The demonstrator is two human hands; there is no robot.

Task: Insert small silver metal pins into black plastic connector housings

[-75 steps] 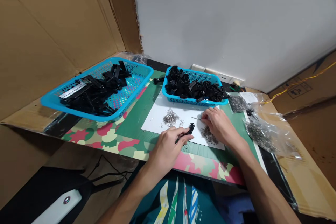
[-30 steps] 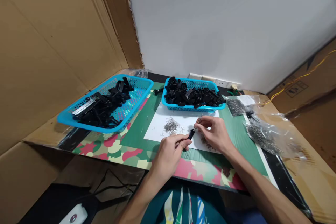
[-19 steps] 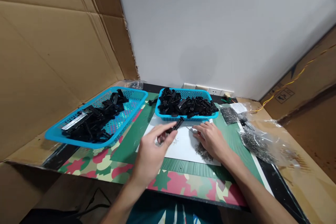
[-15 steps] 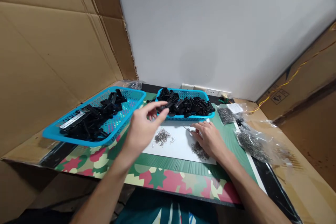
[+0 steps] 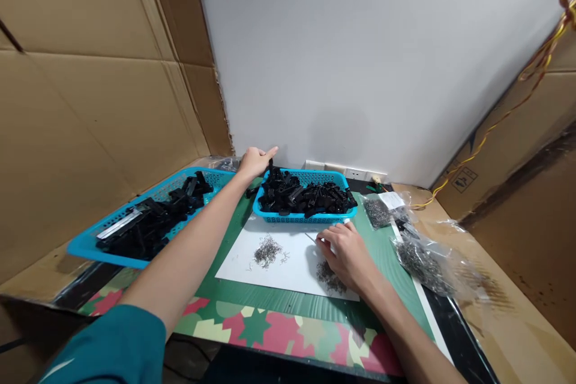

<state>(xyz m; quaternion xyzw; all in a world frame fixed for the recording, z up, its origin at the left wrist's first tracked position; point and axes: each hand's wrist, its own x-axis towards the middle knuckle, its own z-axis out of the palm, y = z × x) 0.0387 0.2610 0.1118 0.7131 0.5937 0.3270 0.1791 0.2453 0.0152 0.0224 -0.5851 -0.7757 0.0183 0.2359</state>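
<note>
My left hand (image 5: 255, 162) is stretched out to the far left corner of the smaller blue basket (image 5: 306, 216), its thumb pointing away to the right. The other fingers are mostly hidden behind the hand. Just below the thumb, a black plastic part (image 5: 270, 164) stands up at the edge of the basket's heap; I cannot tell whether the hand touches it. Closed in a pinch, my right hand (image 5: 344, 249) holds a thin metal rod (image 5: 310, 237) that points to the left. It rests over white paper (image 5: 288, 276), beside a pile of small metal pieces (image 5: 330, 278).
Another pile of small metal pieces (image 5: 267, 251) lies on the paper. A larger blue basket (image 5: 81, 247) with black parts stands left, partly behind my left arm. Clear bags of metal pieces (image 5: 423, 264) lie right. Cardboard walls (image 5: 103, 120) and a power strip (image 5: 355, 174) border the table.
My left hand has moved away from in front of the smaller basket to its far left corner; the black part it held no longer shows in its fingers. The right hand keeps its pinch.
</note>
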